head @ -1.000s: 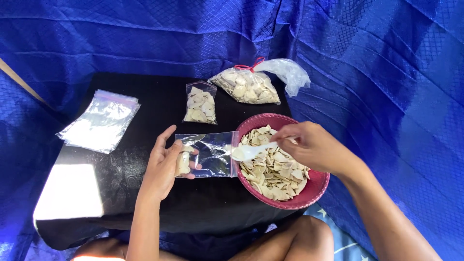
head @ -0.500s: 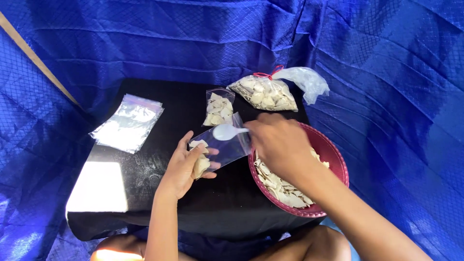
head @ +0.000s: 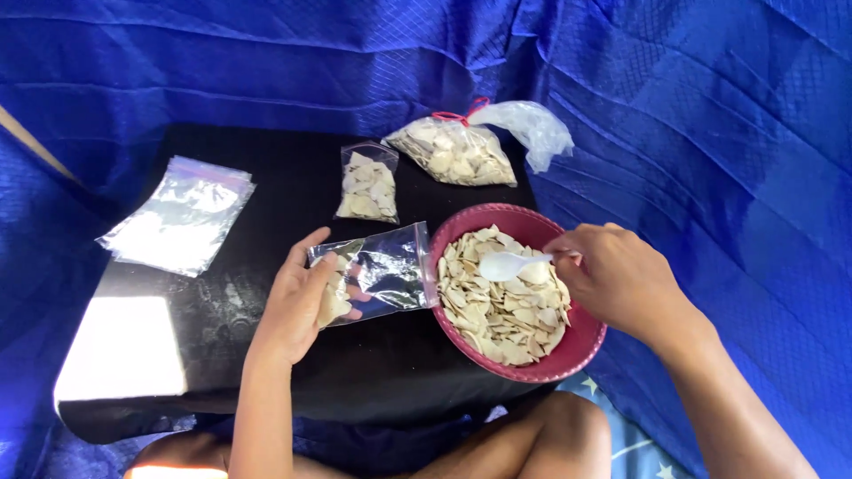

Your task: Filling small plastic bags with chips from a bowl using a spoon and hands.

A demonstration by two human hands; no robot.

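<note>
While hands [head: 302,302] hold, pouch [head: 382,270] lies between.

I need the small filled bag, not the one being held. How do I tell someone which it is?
Start at the black table. Behind the red bowl lies a big tied bag; the small filled bag sits just left of it. It lies flat, sealed and untouched, unlike the bag in the left hand.

On the surface [head: 222,355], the bowl [head: 581,341] of chips sits at the right edge, with a spoon [head: 508,264] over it. An open bag [head: 383,270] lies just left of the bowl, touching its rim. Behind it lies a filled bag [head: 368,183], and behind the bowl a tied sack [head: 457,151]. A stack of empty bags [head: 177,215] lies far left.
</note>
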